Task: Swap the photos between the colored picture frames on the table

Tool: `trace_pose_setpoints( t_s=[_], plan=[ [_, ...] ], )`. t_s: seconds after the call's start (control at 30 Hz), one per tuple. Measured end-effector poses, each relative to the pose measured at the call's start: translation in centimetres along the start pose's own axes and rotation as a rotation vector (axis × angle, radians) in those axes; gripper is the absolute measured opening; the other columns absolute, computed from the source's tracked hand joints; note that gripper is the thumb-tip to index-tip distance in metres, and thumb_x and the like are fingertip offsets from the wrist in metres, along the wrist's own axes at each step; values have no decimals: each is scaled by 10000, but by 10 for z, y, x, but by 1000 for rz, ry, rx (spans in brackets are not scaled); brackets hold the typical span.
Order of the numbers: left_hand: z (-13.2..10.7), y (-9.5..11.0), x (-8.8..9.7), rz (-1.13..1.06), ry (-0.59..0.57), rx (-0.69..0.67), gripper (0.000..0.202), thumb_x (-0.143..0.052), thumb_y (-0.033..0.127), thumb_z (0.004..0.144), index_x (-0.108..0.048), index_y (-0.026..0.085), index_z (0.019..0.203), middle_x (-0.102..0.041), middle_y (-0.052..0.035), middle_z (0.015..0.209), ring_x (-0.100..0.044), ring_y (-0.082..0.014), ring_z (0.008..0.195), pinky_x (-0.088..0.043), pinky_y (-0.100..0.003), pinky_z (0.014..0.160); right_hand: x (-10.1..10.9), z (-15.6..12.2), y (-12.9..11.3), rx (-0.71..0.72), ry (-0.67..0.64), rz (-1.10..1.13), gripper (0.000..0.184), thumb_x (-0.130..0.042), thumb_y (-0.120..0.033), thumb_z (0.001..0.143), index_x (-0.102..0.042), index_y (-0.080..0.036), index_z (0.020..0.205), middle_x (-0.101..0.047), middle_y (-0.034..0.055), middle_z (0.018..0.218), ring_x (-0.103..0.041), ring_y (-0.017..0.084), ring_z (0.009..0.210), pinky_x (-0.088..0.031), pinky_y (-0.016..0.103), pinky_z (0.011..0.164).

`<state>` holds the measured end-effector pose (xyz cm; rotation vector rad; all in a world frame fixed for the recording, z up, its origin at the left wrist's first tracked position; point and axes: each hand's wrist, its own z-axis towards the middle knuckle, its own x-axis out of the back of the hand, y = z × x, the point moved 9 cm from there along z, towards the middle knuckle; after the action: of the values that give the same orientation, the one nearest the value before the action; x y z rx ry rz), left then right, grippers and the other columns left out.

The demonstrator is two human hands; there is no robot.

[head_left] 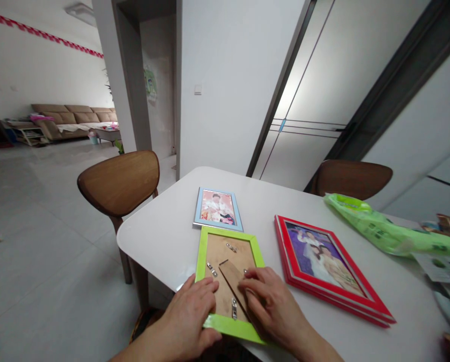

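Note:
A lime-green picture frame (201, 256) lies face down at the table's near edge, showing its brown backing board (219, 249). My left hand (194, 314) holds the frame's lower left corner, fingers over the left side and thumb at the bottom edge. My right hand (272, 301) is curled over the right side, its fingertips at a small metal clip that they partly cover. Other metal clips sit at the top (231, 248), left (211, 269) and bottom (234, 308) of the board. A stand leg (232, 281) runs diagonally across the board, partly under my right hand.
Beyond the green frame lies a light-blue framed photo (197, 208), face up. Stacked red frames (285, 251) with a photo on top lie to the right. Farther right are a green plastic bag (383, 231) and packets. Wooden chairs (121, 181) stand around the white table (160, 231).

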<state>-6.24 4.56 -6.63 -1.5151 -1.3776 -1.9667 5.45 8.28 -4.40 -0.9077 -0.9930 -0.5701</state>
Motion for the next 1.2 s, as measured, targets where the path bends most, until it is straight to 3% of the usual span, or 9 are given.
trace_pose_setpoints(
  t_s=[0.13, 0.3, 0.57, 0.7, 0.83, 1.0, 1.2],
  plan=[
    [1, 2, 1, 16, -15, -4, 296, -624, 310, 663, -499, 184, 901, -374, -76, 1295, -275, -177, 1210, -114, -390, 1018, -14, -6, -26, 92, -140, 60, 186, -479, -209, 742, -646, -283, 778, -555, 28, 879, -478, 164, 850, -361, 314, 737],
    [1, 2, 2, 13, -12, -8, 278, -616, 303, 667, -500, 179, 887, -378, -81, 1291, -281, -187, 1206, -119, -390, 1016, -20, -2, -27, 105, -146, 54, 170, -516, -209, 718, -654, -307, 741, -541, 17, 868, -460, 163, 839, -343, 318, 730],
    [1, 0, 0, -4, -24, -21, 321, -612, 333, 673, -499, 179, 930, -378, -75, 1291, -277, -194, 1207, -114, -388, 1017, -18, -6, -33, 152, -230, 90, 359, -446, -38, 604, -635, -290, 776, -508, 11, 931, -427, 173, 901, -322, 352, 793],
    [1, 0, 0, -11, -15, -18, 315, -611, 340, 675, -493, 185, 922, -383, -67, 1287, -275, -187, 1207, -111, -386, 1018, -17, 0, -31, 116, -194, 101, 287, -429, -109, 699, -637, -272, 809, -532, 29, 898, -452, 174, 862, -349, 340, 764],
    [0, 0, 1, 6, -8, -20, 295, -619, 326, 669, -493, 190, 899, -385, -65, 1285, -282, -189, 1204, -116, -387, 1016, -21, 25, -24, 20, -98, 102, 259, -387, -194, 785, -617, -216, 901, -555, 50, 846, -473, 160, 811, -365, 293, 727],
    [-2, -2, 0, 22, 20, -16, 294, -624, 336, 661, -492, 200, 886, -448, -51, 1229, -329, -179, 1173, -128, -374, 1014, -36, 51, -33, 35, -97, -57, 233, -398, -204, 796, -630, -215, 789, -557, 33, 775, -463, 150, 767, -329, 275, 687],
    [1, -4, -1, -2, 8, -22, 306, -663, 306, 622, -498, 198, 857, -460, -56, 1215, -340, -180, 1167, -132, -367, 1014, -41, 50, -43, 85, -149, -34, 227, -409, -173, 783, -615, -205, 693, -560, 17, 754, -468, 139, 779, -315, 257, 698]
  ],
)
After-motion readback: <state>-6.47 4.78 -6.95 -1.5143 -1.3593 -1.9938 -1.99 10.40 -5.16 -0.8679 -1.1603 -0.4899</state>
